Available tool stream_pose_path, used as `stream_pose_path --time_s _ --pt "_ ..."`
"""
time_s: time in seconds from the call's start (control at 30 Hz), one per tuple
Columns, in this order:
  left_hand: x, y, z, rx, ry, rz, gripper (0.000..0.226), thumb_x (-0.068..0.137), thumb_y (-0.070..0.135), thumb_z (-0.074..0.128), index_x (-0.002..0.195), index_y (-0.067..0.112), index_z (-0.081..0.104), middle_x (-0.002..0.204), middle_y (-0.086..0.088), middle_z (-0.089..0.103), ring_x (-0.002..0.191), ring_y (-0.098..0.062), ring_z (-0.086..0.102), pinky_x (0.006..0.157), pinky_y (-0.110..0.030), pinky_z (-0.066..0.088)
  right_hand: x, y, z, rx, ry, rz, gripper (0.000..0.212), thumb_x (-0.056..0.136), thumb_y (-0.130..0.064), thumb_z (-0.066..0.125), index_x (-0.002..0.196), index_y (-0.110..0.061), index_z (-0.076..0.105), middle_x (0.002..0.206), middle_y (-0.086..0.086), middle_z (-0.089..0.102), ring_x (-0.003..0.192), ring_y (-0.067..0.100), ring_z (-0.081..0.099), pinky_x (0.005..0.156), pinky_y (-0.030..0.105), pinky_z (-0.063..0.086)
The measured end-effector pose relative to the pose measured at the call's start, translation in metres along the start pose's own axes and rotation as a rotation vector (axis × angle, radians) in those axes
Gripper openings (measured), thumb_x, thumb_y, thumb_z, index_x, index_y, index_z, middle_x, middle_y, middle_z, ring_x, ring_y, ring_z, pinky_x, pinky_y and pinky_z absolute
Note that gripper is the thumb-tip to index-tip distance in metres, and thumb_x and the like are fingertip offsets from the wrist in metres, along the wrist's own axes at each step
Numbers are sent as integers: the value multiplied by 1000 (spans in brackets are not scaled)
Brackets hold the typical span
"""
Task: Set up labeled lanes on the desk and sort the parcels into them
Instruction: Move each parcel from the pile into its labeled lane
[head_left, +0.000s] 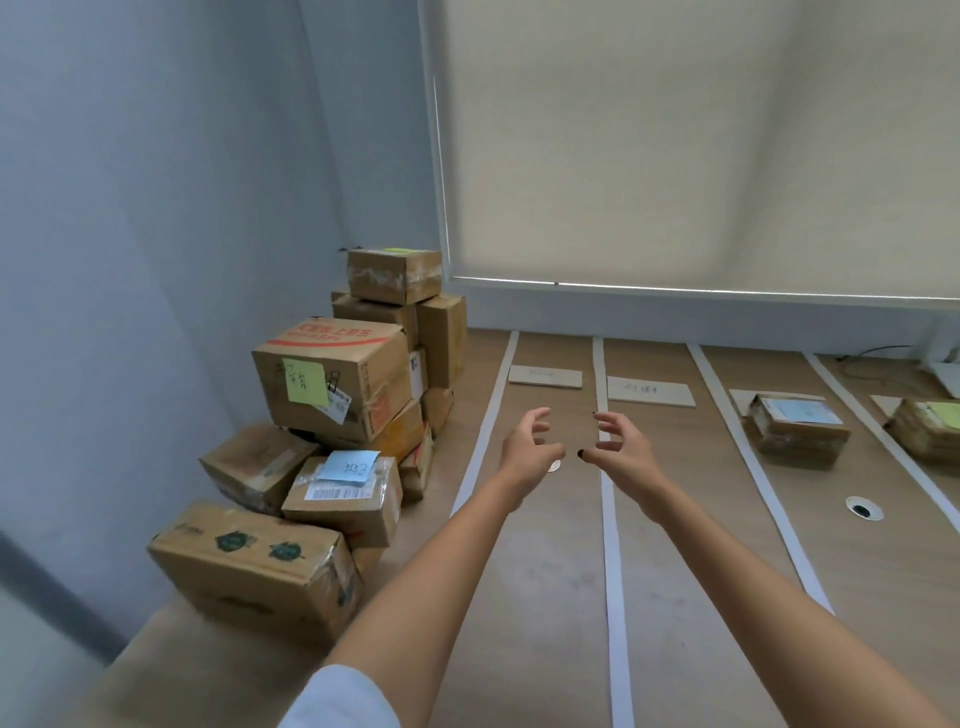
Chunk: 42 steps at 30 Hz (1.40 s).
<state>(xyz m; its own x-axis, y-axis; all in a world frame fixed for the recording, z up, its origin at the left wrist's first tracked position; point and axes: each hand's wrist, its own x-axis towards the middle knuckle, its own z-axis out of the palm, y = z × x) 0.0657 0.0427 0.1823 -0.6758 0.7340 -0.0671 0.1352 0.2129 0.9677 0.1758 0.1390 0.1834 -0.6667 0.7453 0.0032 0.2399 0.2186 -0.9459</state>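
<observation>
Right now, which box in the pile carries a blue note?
The small box low at the pile's front; the big box above has a yellow-green note.

The desk (545, 571) is seen in light wood-brown, crossed by white strips (618, 597). Brown cardboard boxes (291, 566) are piled at centre left; one is marked with a red band (324, 332) and a yellow-green note (306, 382), another with a pale blue note (347, 466), and the nearest with dark green round stamps (260, 545). Beige cards (545, 375) are laid beyond the hands. Black nail polish (582, 454) is shown on one thumb. The wall (156, 208) is painted pale blue-grey; the blind (675, 156) is cream.
</observation>
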Motion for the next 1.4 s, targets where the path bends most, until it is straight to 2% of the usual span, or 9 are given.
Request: stream_pose_path --time_s 0.2,0.3,0.5,0.63,0.73,0.83,1.1,1.23,1.4 --pt "-10 -21 -61 54 61 1 58 85 5 58 138 21 40 132 -4 47 121 -21 45 85 -27 43 1 -16 59 -3 -95 -5 57 81 -6 66 133 -14 45 133 11 45 112 28 52 81 31 47" --pt "-16 -39 -106 86 163 -33 56 85 5 58 136 23 41 133 -3 47 123 -20 44 85 -25 40 2 -25 99 -9 -186 -4 57 82 -9 67 134 -14 44 134 9 44 112 27 52 90 38 49" --pt "-35 -88 -207 263 355 -208 54 85 8 58 135 19 43 132 -6 49 102 -14 46 80 -26 40 2 -34 182 -30 -363 6 60 81 -11 66 136 -12 42 132 9 45 114 25 51 84 29 46" --pt "-47 -121 -255 386 470 -317 56 88 18 60 140 17 39 139 -9 45 123 -25 46 98 -36 42 4 -30 226 -45 -519 34 62 81 -16 67 137 -13 39 122 1 50 102 15 53 75 18 48" --pt "-43 -135 -271 386 489 -351 58 90 16 57 143 17 35 147 -10 36 133 -28 37 107 -41 36 7 -20 251 -57 -576 52 70 81 -18 66 142 -13 31 135 5 50 114 18 52 98 35 47" --pt "-35 -139 -273 325 459 -371 57 93 21 53 146 18 30 149 -9 36 136 -28 35 108 -41 34 5 -15 264 -14 -617 55 76 80 -28 69 143 -19 27 132 -4 49 110 8 49 95 25 41" --pt "-26 -139 -262 220 483 -365 55 94 33 51 144 17 33 143 -9 45 130 -27 43 106 -41 39 11 -6 271 84 -545 142 76 83 -23 68 144 -19 23 121 -7 53 84 -5 52 60 2 42" --pt "-23 -130 -247 179 487 -350 53 95 34 50 142 18 35 138 -11 50 124 -27 49 97 -35 43 15 -6 254 72 -473 177 73 86 -23 63 146 -22 20 139 4 48 104 10 49 83 20 42" --pt "-15 -114 -209 124 441 -294 54 93 35 53 141 18 37 132 -10 53 108 -19 56 69 -19 44 15 -4 213 78 -341 198 86 68 -44 66 142 -24 27 136 4 49 114 20 52 84 28 44"
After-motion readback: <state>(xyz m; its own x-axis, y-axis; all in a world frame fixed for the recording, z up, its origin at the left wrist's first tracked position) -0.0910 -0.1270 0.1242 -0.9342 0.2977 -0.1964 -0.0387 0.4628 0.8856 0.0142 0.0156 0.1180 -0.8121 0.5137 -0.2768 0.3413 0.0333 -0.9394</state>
